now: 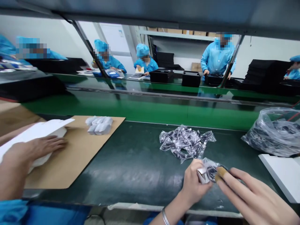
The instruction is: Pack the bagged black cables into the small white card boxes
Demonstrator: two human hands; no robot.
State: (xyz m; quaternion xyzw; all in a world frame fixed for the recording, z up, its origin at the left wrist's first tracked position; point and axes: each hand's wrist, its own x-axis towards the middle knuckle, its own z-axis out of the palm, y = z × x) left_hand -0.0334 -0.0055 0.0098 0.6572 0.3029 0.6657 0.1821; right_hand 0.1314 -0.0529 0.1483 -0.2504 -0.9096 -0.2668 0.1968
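My left hand (195, 179) is closed around a small white box (203, 175), whose end faces my right hand. Between the two hands is a coiled black cable in a clear plastic bag (211, 172), right against the box. My right hand (254, 193) pinches that bagged cable with fingers that wear yellowish finger cots; its far part is hidden behind the fingers. Just beyond my hands, on the dark green bench (131, 162), lies a pile of bagged black cables (185, 142).
At left, a co-worker's hand (44, 147) rests by a white carton (37, 134) on a cardboard sheet (77, 156) with several wrapped grey pieces (99, 125). To the right are a large plastic bag of cables (276, 134) and a white tray (283, 175). People in blue work across the line.
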